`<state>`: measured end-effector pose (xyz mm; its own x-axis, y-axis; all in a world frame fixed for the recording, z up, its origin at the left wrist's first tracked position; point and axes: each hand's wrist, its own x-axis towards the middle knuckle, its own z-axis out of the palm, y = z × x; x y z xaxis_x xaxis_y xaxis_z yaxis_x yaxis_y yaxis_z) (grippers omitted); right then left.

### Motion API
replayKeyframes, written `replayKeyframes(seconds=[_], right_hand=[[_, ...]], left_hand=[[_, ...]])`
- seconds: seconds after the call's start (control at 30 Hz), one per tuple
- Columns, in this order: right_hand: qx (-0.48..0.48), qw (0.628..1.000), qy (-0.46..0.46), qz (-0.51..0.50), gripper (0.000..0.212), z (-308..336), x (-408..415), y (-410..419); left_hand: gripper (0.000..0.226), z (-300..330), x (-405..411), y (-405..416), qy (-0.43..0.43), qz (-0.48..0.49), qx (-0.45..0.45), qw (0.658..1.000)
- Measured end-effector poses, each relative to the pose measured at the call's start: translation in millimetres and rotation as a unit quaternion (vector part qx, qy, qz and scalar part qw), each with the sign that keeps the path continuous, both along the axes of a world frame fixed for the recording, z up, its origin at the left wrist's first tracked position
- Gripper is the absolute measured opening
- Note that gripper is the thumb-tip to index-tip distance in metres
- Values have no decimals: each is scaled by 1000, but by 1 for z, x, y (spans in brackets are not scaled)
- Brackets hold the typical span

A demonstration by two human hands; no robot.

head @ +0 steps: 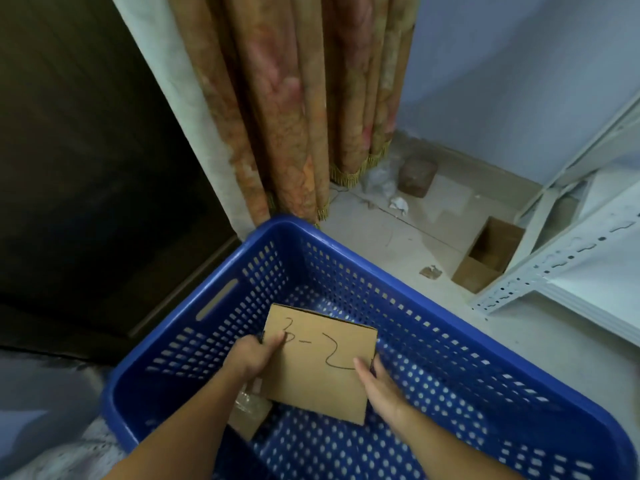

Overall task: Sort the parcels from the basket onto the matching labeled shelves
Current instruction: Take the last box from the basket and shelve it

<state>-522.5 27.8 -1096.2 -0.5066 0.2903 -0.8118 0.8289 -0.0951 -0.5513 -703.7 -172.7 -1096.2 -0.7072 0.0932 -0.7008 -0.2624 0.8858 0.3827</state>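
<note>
A flat cardboard parcel (318, 368) with "3-2" handwritten on top is held over the inside of the blue perforated plastic basket (450, 334). My left hand (252, 358) grips its left edge, thumb on top near the "3". My right hand (377, 382) holds the right edge, thumb on top beside the "2". A second, smaller cardboard parcel (249, 415) with clear tape lies in the basket under my left forearm, partly hidden. The white metal shelf rack (568, 251) stands at the right; no shelf labels show.
An open cardboard box (488, 258) sits on the tiled floor beside the rack's foot. Patterned curtains (311, 116) hang behind the basket, with a dark door at the left. A brown block (417, 176), crumpled paper and plastic scraps lie near the corner.
</note>
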Motion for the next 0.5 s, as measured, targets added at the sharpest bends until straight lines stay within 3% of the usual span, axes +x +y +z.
replayKeyframes(seconds=[0.27, 0.4, 0.5], right_hand=[[45, 991, 102, -73, 54, 166, -29, 6], [101, 980, 160, -66, 51, 275, -44, 13], [159, 969, 184, -38, 54, 367, -56, 19]], left_hand=[[53, 174, 19, 0, 40, 180, 135, 973], [58, 281, 32, 2, 53, 246, 214, 944], [63, 382, 36, 1, 100, 228, 198, 948]])
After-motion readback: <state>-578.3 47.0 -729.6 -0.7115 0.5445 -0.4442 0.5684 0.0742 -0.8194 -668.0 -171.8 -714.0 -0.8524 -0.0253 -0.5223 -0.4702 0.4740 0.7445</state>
